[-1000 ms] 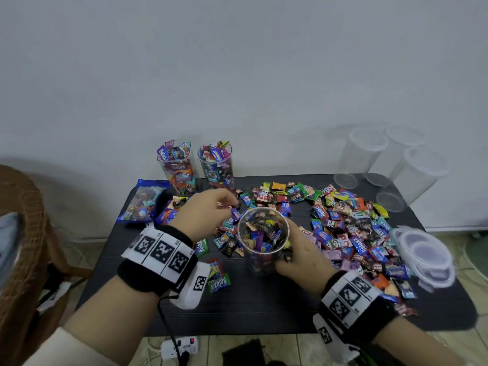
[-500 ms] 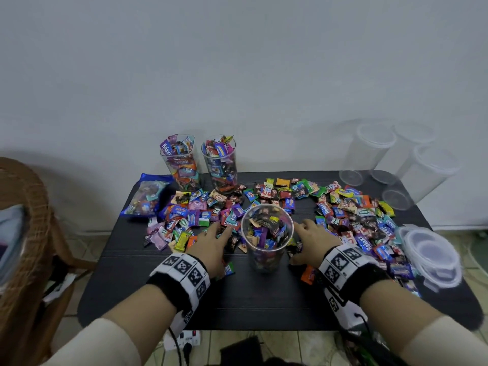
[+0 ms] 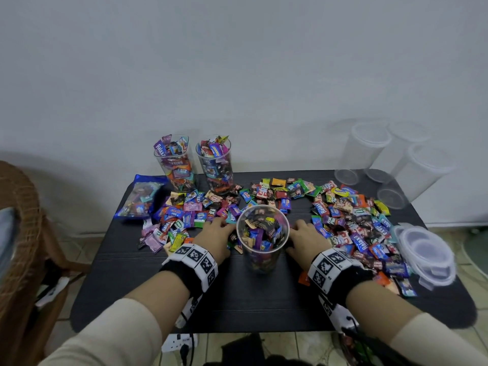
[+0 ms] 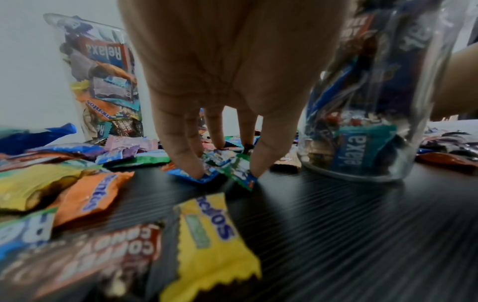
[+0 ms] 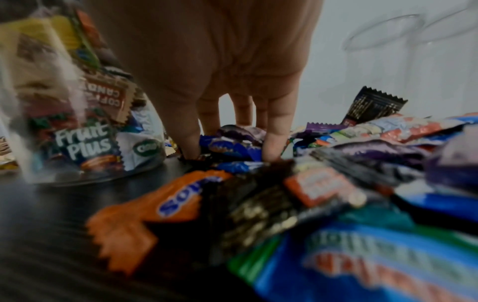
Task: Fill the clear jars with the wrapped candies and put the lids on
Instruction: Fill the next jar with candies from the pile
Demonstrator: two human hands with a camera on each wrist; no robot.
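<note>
**Crowded jar could tip**

The jar stands mid-table. The left hand at nine o'clock and the right hand at three rake candies with straight fingers, clutching nothing. A careless sweep might topple it.

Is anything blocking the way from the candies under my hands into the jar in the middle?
Nothing visible does. The middle jar has no lid, and the left hand and right hand rest on candies right beside it.

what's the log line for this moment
left hand: on candies | right hand: on candies | jar: partly filled, unlidded
</note>
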